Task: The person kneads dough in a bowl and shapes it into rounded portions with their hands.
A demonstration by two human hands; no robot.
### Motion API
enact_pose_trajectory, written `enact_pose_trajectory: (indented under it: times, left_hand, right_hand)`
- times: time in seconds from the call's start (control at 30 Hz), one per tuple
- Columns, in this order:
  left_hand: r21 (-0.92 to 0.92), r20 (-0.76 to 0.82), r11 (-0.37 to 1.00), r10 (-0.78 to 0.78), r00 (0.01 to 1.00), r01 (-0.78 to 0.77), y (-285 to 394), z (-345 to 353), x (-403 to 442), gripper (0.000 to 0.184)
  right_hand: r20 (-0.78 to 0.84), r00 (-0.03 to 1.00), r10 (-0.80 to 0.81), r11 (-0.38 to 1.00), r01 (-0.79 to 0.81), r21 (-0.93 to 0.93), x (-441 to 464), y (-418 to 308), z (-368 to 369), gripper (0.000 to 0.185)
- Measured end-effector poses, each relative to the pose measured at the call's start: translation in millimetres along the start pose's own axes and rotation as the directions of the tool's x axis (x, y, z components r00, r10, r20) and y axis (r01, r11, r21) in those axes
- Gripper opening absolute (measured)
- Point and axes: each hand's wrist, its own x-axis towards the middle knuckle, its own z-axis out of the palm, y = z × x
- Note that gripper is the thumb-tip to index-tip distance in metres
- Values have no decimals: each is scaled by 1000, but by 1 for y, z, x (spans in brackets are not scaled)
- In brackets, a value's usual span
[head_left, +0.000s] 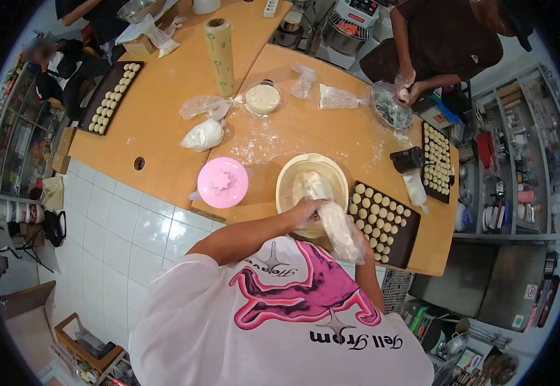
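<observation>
Over the rim of a cream-coloured bowl [286, 183], my hands hold a clear plastic bag [341, 233] filled with a pale, soft mass, possibly dough. My left hand [306, 214] is closed at the bag's upper end, close to the bowl's near edge. My right hand [361, 243] grips the bag's right side and is largely hidden behind it. Inside the bowl lies a pale lump [313, 185], also dough-like. Just right of the bag, a dark baking tray [401, 248] carries rows of small round dough balls [374, 209].
A pink lidded tub [223, 183] stands left of the bowl. Farther back are a bag of white powder [204, 135], a bowl of flour [262, 98] and an upright wrap roll [220, 58]. Across the table, a co-worker's hands [409, 87] work over a metal bowl [391, 112].
</observation>
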Motion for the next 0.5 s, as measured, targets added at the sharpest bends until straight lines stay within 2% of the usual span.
enact_pose_trajectory:
  times: [0.1, 0.2, 0.3, 0.4, 0.5]
  left_hand:
    - [43, -24, 999, 22, 999, -21, -2, 4, 1, 29]
    - [104, -59, 994, 43, 997, -37, 1, 13, -6, 28]
    - [146, -68, 989, 45, 997, -34, -5, 9, 1, 27]
    - [121, -42, 992, 54, 998, -48, -11, 2, 7, 27]
    - [99, -52, 995, 28, 998, -23, -12, 2, 8, 26]
  right_hand:
    - [122, 992, -26, 999, 28, -17, 17, 9, -20, 46]
    - [13, 1000, -4, 983, 6, -184, 7, 2, -3, 46]
    - [-80, 997, 1, 992, -11, -127, 12, 11, -13, 47]
    - [-101, 993, -57, 977, 35, -213, -1, 6, -4, 46]
    - [-30, 1000, 8, 977, -14, -212, -7, 0, -4, 46]
